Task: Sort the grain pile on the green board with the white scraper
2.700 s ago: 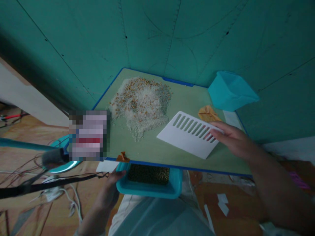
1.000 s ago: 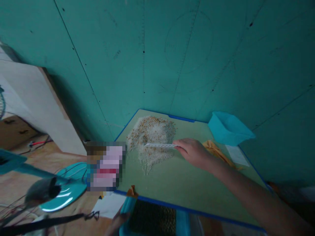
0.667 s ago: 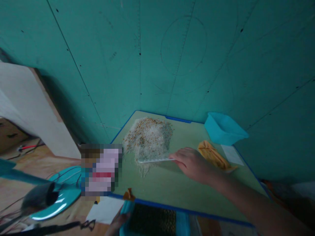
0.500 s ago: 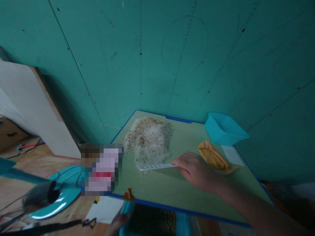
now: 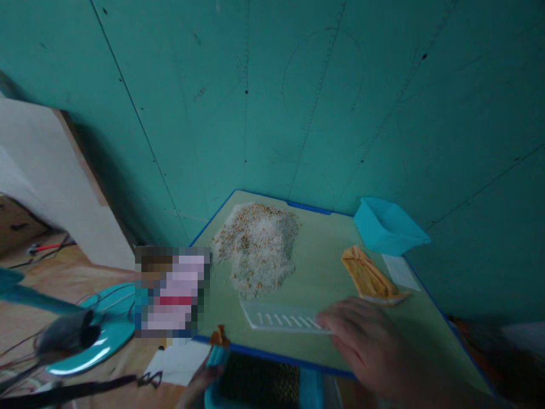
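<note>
In my right hand (image 5: pixel 361 341) is one end of a flat white plastic piece with a row of slots (image 5: pixel 281 318), tilted over the table near its front edge. A pile of white rice-like grains mixed with yellow-brown kernels (image 5: pixel 261 244) lies on the pale green tabletop (image 5: pixel 319 255), beyond the plastic piece and apart from it. Below the front edge, my left hand (image 5: pixel 202 383) grips the left side of a blue bin (image 5: pixel 219 358), its fingers only partly visible. Dark and brownish grains or beans (image 5: pixel 264 375) fill the bin's bottom.
An empty-looking blue tub (image 5: pixel 389 227) stands at the back right by the green wall (image 5: pixel 272 113), near a folded orange cloth (image 5: pixel 372 278). At the left edge is a pixelated pinkish item (image 5: pixel 179 292). A blue round base (image 5: pixel 97 335) and a pale panel (image 5: pixel 55 170) stand farther left.
My right hand has drawn the slotted plastic piece toward the table's front edge, away from the pile, and its flat face now shows more. My left hand stays at the bin.
</note>
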`<control>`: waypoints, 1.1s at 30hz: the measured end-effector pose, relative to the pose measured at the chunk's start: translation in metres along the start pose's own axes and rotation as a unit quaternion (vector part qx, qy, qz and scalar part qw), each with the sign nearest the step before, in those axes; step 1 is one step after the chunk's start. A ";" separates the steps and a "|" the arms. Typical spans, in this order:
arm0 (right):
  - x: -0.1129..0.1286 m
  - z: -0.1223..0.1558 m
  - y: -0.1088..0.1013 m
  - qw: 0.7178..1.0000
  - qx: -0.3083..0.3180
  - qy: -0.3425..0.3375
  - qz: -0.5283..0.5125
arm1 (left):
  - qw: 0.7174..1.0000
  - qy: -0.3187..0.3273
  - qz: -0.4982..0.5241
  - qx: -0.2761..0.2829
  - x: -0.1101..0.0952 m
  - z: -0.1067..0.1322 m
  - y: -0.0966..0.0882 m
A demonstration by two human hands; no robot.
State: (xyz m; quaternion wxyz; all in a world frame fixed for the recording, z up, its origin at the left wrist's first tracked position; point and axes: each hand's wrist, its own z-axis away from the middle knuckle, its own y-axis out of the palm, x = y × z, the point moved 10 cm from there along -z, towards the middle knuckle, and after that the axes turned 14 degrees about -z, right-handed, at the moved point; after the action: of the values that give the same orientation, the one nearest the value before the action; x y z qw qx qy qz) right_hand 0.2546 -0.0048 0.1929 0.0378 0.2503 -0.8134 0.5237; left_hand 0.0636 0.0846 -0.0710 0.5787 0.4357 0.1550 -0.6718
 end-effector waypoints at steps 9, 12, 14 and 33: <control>0.029 0.021 0.038 0.994 0.060 -0.087 0.013 | 0.997 -0.011 0.013 0.079 0.002 0.003 0.025; 0.021 0.019 0.049 0.993 0.058 -0.093 0.041 | 0.996 -0.004 0.013 0.083 0.004 0.002 0.024; 0.015 0.013 0.054 0.993 0.053 -0.093 0.057 | 0.997 -0.007 0.012 0.073 0.004 0.002 0.022; -0.021 -0.023 0.073 0.993 0.040 -0.072 0.087 | 0.999 -0.009 0.025 0.038 -0.004 0.010 0.021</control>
State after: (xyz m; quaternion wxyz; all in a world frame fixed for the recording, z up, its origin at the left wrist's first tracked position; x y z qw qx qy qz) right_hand 0.2354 0.0468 0.1360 -0.0767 0.2172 -0.8109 0.5379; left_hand 0.0789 0.0742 -0.0564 0.5798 0.4552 0.1127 -0.6662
